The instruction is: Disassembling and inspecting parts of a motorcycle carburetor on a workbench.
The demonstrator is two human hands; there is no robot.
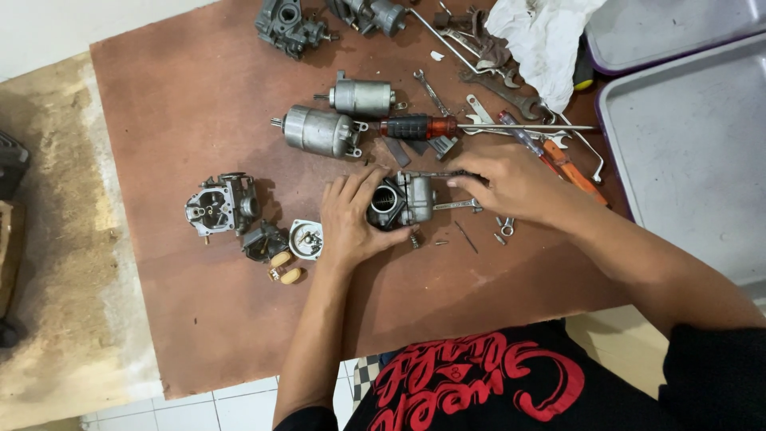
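Both hands are working at the centre of a brown work board (199, 319): the left hand (351, 219) is wrapping its fingers around a grey carburettor body (403, 199), gripping it from the nine o'clock side with its round bore facing the camera, while the right hand (511, 182) is pinching a thin dark tool (435, 174) laid across the carburettor's top edge, closing in from three o'clock. The carburettor's long axis is running left to right between the two hands, and the left hand is the nearer, lying directly against it. Small screws and a spring (415, 238) are lying just beside it at five o'clock. Toward nine o'clock, a second stripped carburettor (222, 204), a float bowl cover (306, 238) and two cream floats (286, 268) are sitting apart. Farther off at twelve o'clock, two starter motors (323, 130), a red-handled screwdriver (419, 126), wrenches (499, 92) and a white rag (542, 36) are crowding the board beside grey trays (694, 152).
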